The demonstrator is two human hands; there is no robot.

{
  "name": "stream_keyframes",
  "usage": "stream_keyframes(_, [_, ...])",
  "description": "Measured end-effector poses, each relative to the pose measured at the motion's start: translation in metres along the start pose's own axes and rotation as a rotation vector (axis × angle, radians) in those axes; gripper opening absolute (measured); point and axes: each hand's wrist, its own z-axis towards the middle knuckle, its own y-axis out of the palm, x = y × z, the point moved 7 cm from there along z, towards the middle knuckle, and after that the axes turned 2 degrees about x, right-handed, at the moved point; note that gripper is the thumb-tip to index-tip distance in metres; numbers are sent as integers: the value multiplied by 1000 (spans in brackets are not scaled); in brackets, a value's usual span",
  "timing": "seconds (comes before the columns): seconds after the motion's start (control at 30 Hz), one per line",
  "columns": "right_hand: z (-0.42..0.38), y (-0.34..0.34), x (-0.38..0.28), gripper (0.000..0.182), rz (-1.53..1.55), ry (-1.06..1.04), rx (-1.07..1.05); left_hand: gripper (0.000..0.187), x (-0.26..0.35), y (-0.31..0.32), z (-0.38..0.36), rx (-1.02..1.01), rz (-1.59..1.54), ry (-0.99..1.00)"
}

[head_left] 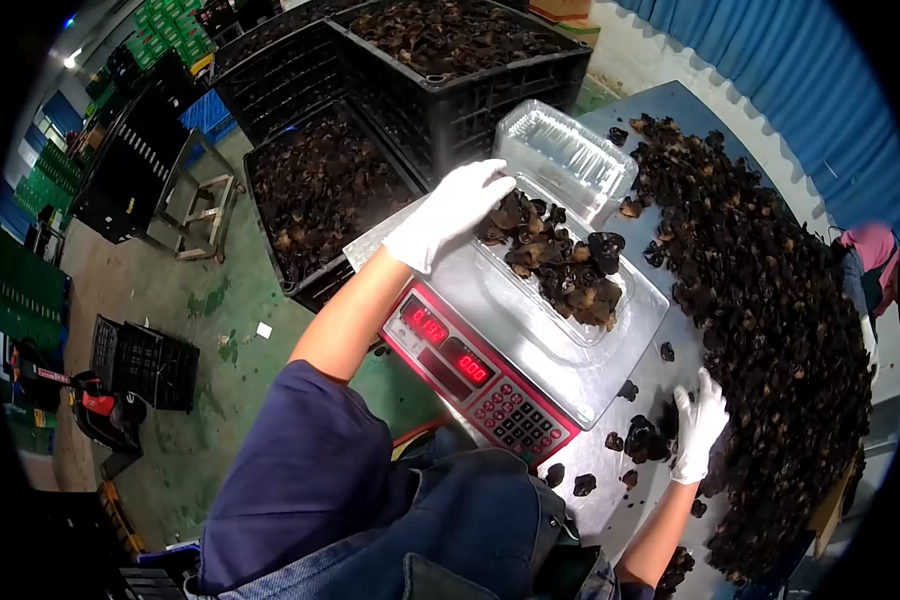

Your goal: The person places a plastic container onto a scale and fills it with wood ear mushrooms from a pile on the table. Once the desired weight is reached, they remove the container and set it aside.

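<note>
My left hand (455,212), in a white glove, is over the back left of a clear plastic tray (580,335), fingers apart and right at the tray's rim. Dark brown wood ear mushrooms (560,265) lie heaped in that tray. Under it is a scale (440,345) with a red front, lit red digits and a keypad. My right hand (701,430), also gloved, is beside the big pile of wood ear mushrooms (770,330) on the metal table, its fingers and thumb apart. Nothing shows between the fingers of either hand.
A stack of clear plastic trays (567,150) stands behind the scale. Black crates (510,105) full of wood ears are at the back and left. Loose pieces lie on the table (660,105). Another person's pink garment (870,250) shows at the far right.
</note>
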Motion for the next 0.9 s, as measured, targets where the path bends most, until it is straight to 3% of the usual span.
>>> stream_keyframes(0.07, [11,-23,-39,50,140,-154,149,42,3,10,-5,91,139,92])
stream_keyframes(0.1, [17,-40,-72,47,417,-172,115,41,12,11,-10,121,237,136])
stream_keyframes(0.23, [36,-54,-161,48,741,-309,136,36,19,21,-20,137,198,98])
stream_keyframes(0.27, [44,-48,-177,48,662,-406,139,35,12,26,-20,147,185,116])
stream_keyframes(0.3, [50,-31,-187,46,838,-358,-1,34,10,30,-21,161,175,133])
stream_keyframes(0.43, [25,-22,-218,46,407,-636,87,32,27,41,-36,133,213,166])
stream_keyframes(0.5, [20,-30,-210,45,393,-631,53,32,25,45,-40,119,132,139])
stream_keyframes(0.6, [17,-45,-182,44,568,-439,124,33,23,50,-47,104,28,91])
stream_keyframes(0.7, [16,-1,-135,52,1058,34,16,33,32,56,-52,94,92,87])
stream_keyframes(0.8, [0,38,-93,63,1541,535,-40,35,32,69,-54,76,-41,75])
stream_keyframes(0.83, [-23,26,-125,55,2003,676,-401,35,38,75,-57,50,-47,92])
stream_keyframes(0.9, [-37,9,-112,65,1802,613,-259,35,49,86,-60,51,-85,97])
